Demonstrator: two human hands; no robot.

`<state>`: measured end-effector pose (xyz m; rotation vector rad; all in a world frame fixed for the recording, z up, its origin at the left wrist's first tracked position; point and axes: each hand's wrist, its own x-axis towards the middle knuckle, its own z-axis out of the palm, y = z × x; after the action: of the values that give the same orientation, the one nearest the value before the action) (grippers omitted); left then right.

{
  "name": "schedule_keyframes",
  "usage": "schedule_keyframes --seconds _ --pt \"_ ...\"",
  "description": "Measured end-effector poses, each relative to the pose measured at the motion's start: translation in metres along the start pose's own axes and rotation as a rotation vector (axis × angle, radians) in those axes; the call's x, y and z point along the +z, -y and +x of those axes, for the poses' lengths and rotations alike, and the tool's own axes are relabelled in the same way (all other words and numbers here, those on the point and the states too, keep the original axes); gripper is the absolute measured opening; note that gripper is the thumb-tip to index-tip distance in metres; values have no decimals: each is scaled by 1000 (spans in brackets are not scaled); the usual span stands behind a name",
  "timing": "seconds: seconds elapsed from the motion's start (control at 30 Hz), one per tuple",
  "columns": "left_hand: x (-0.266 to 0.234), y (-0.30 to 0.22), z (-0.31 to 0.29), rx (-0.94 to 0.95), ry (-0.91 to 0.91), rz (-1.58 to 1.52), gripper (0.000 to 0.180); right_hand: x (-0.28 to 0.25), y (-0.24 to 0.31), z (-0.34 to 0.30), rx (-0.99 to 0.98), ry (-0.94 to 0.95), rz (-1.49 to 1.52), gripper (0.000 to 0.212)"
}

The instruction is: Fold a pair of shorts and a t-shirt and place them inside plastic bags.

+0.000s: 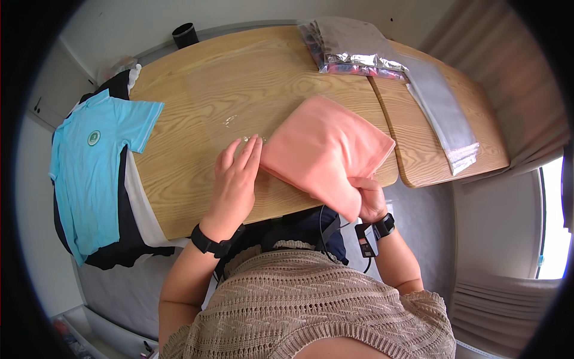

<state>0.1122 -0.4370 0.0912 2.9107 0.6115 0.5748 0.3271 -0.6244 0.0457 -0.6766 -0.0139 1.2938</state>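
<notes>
A folded peach-coloured garment [323, 143] lies near the front edge of the wooden table, its near right corner lifted. My right hand [372, 198] grips that corner, thumb on top and the other fingers mostly hidden beneath. Beside the garment's left corner is my left hand [235, 179], open, its fingers stretched forward. Those fingertips reach the near edge of a clear plastic bag [230, 99] spread flat on the table; whether they press on it I cannot tell. The garment seems to overlap the bag's right side.
Light blue, black and white shirts [98, 167] hang over the table's left end. A stack of packaged clothing [353, 48] sits at the back right. Clear plastic bags [442, 107] lie on the right tabletop section [484, 131]. Behind the table stands a black bin [185, 36].
</notes>
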Motion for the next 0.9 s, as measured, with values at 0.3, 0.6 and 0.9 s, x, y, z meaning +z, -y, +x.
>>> schedule_keyframes --seconds 0.3,0.6,0.9 --pt "0 -15 -1 -60 -81 -15 57 33 -32 10 -90 -85 -38 59" --pt "19 -28 -29 7 12 -175 39 60 -28 13 -71 -55 -54 59" --pt "42 -34 -39 -71 85 -20 67 106 -61 88 -194 -27 66 43"
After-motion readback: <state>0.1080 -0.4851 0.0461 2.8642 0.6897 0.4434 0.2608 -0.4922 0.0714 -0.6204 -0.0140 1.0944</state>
